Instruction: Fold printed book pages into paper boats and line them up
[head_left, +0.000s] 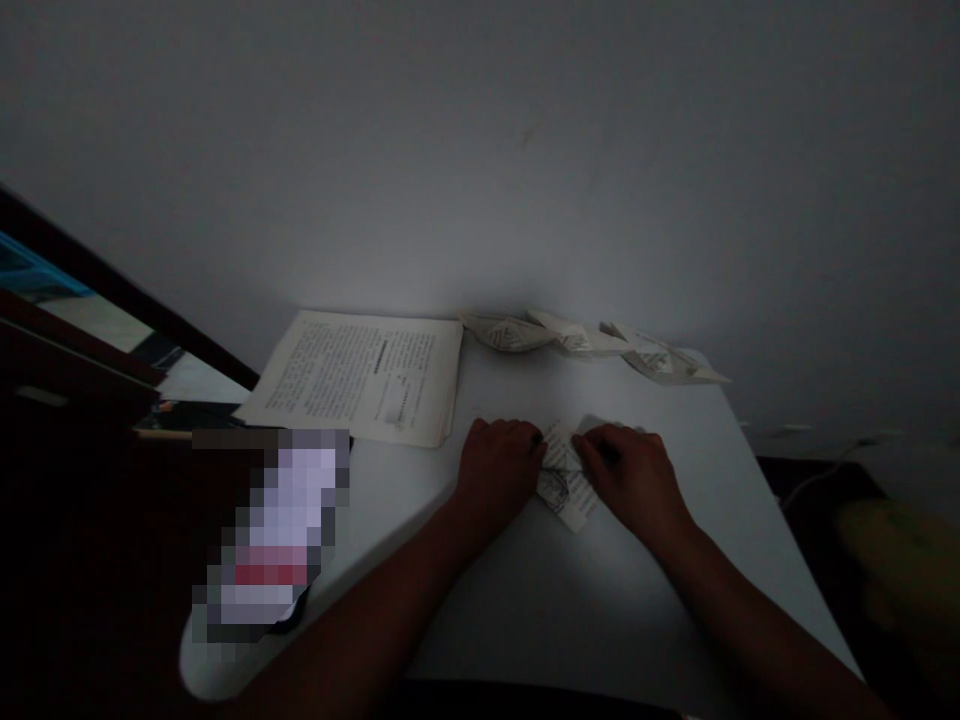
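Note:
A folded piece of printed paper (564,485) lies on the white table (570,600) between my two hands. My left hand (499,467) rests on its left edge with the fingers curled down and pressed on the paper. From the other side my right hand (630,475) pinches and presses the paper with its fingers closed. Both forearms reach in from the bottom of the view.
A stack of printed pages (360,375) lies at the table's back left. Three folded paper boats (592,342) sit in a row along the back edge by the grey wall. A blurred-out object (274,530) lies at the left edge. Dark furniture stands to the left.

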